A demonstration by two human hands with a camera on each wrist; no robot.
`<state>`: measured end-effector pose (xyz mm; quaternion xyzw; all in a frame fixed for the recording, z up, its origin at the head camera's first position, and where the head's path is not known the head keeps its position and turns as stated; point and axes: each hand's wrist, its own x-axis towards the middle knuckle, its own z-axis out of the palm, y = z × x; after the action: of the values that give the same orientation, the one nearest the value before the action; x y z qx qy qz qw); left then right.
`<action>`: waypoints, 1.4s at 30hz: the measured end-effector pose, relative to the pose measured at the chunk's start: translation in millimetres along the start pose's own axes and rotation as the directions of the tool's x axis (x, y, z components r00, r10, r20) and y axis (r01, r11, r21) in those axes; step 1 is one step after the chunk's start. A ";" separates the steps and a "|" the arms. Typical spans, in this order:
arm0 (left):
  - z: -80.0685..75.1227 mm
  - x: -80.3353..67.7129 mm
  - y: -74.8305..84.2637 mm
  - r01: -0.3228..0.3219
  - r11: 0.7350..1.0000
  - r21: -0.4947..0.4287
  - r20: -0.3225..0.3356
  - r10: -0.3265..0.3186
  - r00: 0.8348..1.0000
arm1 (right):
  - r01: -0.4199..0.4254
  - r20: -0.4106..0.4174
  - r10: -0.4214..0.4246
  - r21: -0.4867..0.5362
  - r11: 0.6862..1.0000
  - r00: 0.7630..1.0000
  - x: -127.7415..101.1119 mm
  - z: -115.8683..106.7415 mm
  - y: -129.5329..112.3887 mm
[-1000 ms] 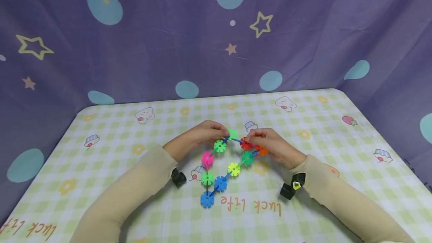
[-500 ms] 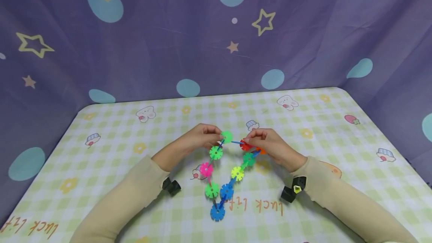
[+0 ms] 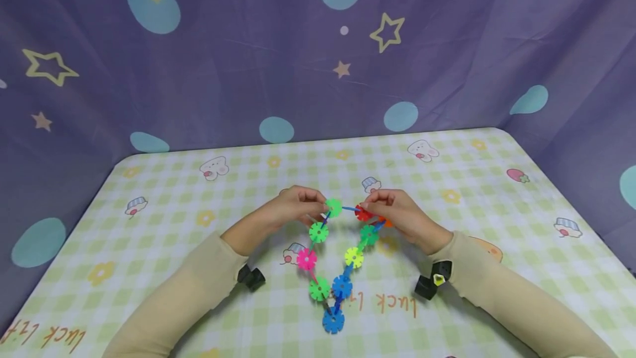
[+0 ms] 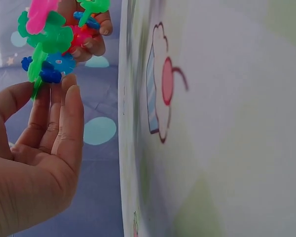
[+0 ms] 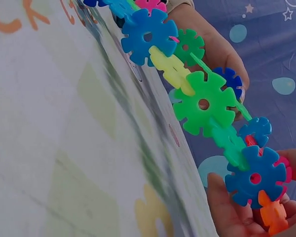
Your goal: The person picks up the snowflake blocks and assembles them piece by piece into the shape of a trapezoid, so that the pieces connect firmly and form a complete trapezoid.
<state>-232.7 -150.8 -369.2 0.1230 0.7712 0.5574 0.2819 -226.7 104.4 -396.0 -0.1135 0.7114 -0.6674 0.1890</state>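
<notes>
Several notched plastic snowflake discs are joined edge to edge in a loop. My left hand (image 3: 290, 209) pinches the loop at its upper left, by a light green disc (image 3: 334, 208). To the right, my right hand (image 3: 401, 215) holds a red disc (image 3: 363, 213) between thumb and fingers, with an orange disc (image 3: 386, 221) partly hidden under it. From the hands the loop runs toward the person: a pink disc (image 3: 306, 259) on the left, a yellow one (image 3: 354, 257) on the right, a blue one (image 3: 333, 320) lowest. In the right wrist view, a blue disc (image 5: 255, 177) overlaps the right fingers.
The table wears a checked cloth (image 3: 174, 253) with printed cupcakes, flowers and lettering. Behind its far edge hangs a purple curtain (image 3: 223, 82) with stars and blue ovals. Black wrist cameras (image 3: 252, 278) sit on both wrists.
My left hand has moved slightly left and toward the person, with the green disc. The loop's lower end has swung right and nearer, and its two sides draw closer. The right hand stays nearly still.
</notes>
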 end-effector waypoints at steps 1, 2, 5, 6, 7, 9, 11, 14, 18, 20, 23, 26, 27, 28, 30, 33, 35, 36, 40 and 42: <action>0.1 -0.1 -0.3 0.000 1.000 0.004 0.001 0.000 1.000 | 0.002 0.000 -0.002 -0.001 1.000 1.000 0.0 -0.1 0.1; 0.2 0.0 -0.5 -0.002 1.000 0.006 0.003 0.002 1.000 | 0.005 0.002 -0.005 0.001 1.000 1.000 -0.1 -0.2 0.1; 0.7 -0.1 0.4 -0.010 1.000 -0.001 0.015 0.010 1.000 | 0.008 0.009 -0.008 0.009 1.000 1.000 -0.3 0.0 -0.2; 0.8 -0.3 0.8 -0.013 1.000 -0.003 0.019 0.013 1.000 | 0.007 0.010 -0.007 0.012 1.000 1.000 -0.2 0.0 -0.1; 1.0 -0.2 1.2 -0.017 1.000 -0.006 0.024 0.017 1.000 | 0.005 0.010 -0.005 0.014 1.000 1.000 -0.1 0.1 0.0; 1.5 0.1 1.8 -0.024 1.000 -0.012 0.032 0.025 0.999 | 0.000 0.008 0.000 0.012 1.000 1.000 0.1 0.1 -0.1; 1.9 0.5 2.2 -0.028 1.000 -0.012 0.035 0.029 0.999 | -0.005 0.005 0.005 0.007 1.000 1.000 0.3 0.1 -0.2; 2.8 1.8 2.4 -0.028 1.000 -0.013 0.034 0.028 0.999 | -0.008 0.006 0.008 -0.001 1.000 1.000 0.5 -0.4 -0.2; 3.2 3.4 2.5 -0.023 1.000 -0.005 0.035 0.024 0.999 | -0.008 0.016 0.008 0.004 1.000 1.000 0.6 -1.4 0.4; 3.1 4.1 2.6 -0.022 1.000 0.000 0.041 0.022 0.999 | -0.006 0.020 0.006 0.005 1.000 1.000 0.5 -2.0 0.7; 3.1 5.1 3.2 -0.019 1.000 0.001 0.041 0.019 0.999 | 0.001 0.027 -0.001 0.005 1.000 1.000 0.3 -3.1 0.8; 3.1 6.1 3.8 -0.008 1.000 -0.002 0.035 0.009 0.999 | 0.008 0.036 -0.008 -0.004 1.000 0.999 -0.1 -4.3 0.8; 3.2 6.7 3.8 -0.005 1.000 -0.003 0.033 0.005 0.999 | 0.009 0.040 -0.009 -0.003 1.000 0.999 -0.3 -4.6 0.7; 3.0 6.9 3.6 -0.002 1.000 -0.003 0.032 0.002 0.999 | 0.009 0.044 -0.009 -0.002 1.000 0.999 -0.5 -4.7 0.6; 2.7 7.3 3.0 0.004 1.000 -0.004 0.031 -0.004 1.000 | 0.007 0.053 -0.007 0.001 1.000 0.999 -0.9 -4.9 0.5; 1.8 8.0 2.1 0.009 1.000 -0.005 0.037 -0.009 0.999 | -0.004 0.060 0.004 0.012 1.000 0.998 -1.4 -4.9 0.2; 1.1 8.1 1.7 0.011 1.000 -0.007 0.043 -0.011 0.999 | -0.018 0.064 0.016 0.018 1.000 0.998 -1.5 -5.0 0.2; 0.9 8.1 1.6 0.013 1.000 -0.007 0.048 -0.013 0.999 | -0.026 0.067 0.024 0.024 0.999 0.997 -1.5 -4.9 0.1; 0.4 7.7 1.2 0.018 1.000 -0.002 0.063 -0.017 0.998 | -0.065 0.088 0.060 0.059 0.996 0.994 -1.0 -4.7 0.2; 0.2 7.3 1.1 0.018 1.000 0.002 0.066 -0.018 0.998 | -0.079 0.098 0.072 0.074 0.994 0.993 -1.0 -4.8 0.4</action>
<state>-238.7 -146.6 -370.4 0.1347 0.7628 0.5500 0.3123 -227.8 109.2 -396.1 -0.1106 0.6787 -0.6808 0.2521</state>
